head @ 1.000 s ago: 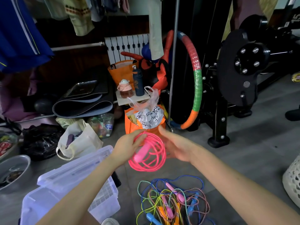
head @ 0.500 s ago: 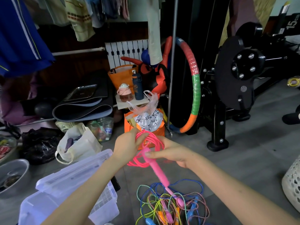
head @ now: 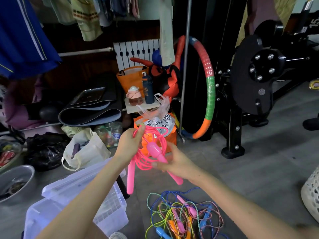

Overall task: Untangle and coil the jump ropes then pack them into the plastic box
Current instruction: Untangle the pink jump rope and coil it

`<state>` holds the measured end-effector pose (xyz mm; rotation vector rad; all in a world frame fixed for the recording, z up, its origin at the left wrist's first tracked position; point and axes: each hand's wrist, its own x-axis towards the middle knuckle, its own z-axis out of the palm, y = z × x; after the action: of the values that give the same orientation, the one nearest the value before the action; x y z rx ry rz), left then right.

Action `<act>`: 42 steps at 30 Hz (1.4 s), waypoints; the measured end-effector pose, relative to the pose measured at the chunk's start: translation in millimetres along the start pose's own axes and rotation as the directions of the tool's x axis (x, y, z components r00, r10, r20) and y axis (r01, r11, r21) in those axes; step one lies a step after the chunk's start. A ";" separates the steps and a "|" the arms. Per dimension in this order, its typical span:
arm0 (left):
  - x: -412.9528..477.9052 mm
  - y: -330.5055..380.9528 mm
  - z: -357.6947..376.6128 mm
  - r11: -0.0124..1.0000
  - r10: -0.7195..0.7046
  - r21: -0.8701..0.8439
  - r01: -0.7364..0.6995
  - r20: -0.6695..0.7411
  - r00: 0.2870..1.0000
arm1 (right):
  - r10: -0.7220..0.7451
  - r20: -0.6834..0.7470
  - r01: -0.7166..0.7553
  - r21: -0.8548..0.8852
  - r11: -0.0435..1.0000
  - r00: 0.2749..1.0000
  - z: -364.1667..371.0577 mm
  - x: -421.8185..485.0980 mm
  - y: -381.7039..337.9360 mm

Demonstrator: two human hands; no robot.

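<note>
Grey floor (head: 259, 169) carries the plastic box (head: 110, 210) at lower left, tangled ropes (head: 184, 216) beside it. Above them, the left hand (head: 128, 145) pinches the coiled pink jump rope (head: 163, 135); the right hand (head: 174, 163) grips one handle (head: 156, 151).

One left hand (head: 128, 145) and one right hand (head: 174, 163) are holding one pink jump rope (head: 143, 167), which is showing two handles (head: 130, 178). One plastic box (head: 110, 206) is sitting nearby. One tangled pile (head: 186, 214) is lying there, its ropes too knotted to count. Two bottles are standing behind, a pink bottle (head: 133, 96) and a navy bottle (head: 148, 90), beside one hoop (head: 209, 87).
</note>
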<state>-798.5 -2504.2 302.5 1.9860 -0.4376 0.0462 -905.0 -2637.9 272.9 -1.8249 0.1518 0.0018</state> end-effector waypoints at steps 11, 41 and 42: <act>-2.8 -31.6 -22.7 0.981 0.075 0.146 -0.125 0.308 0.948 | -0.129 0.123 0.174 -0.813 0.556 0.984 -64.8 -30.8 -9.8; -19.4 -27.5 26.0 0.970 -0.118 0.220 0.105 0.044 0.992 | -0.331 -0.118 -0.041 -0.972 0.232 0.936 -5.5 -55.3 22.9; -18.9 -26.4 25.8 0.976 -0.080 0.206 0.066 0.060 0.995 | -0.272 -0.107 -0.030 -0.961 0.274 0.956 -6.6 -56.4 20.9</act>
<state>-811.7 -2511.5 264.0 2.2098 -0.4162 -0.0239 -963.7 -2643.6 259.0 -3.1164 0.2122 -0.3351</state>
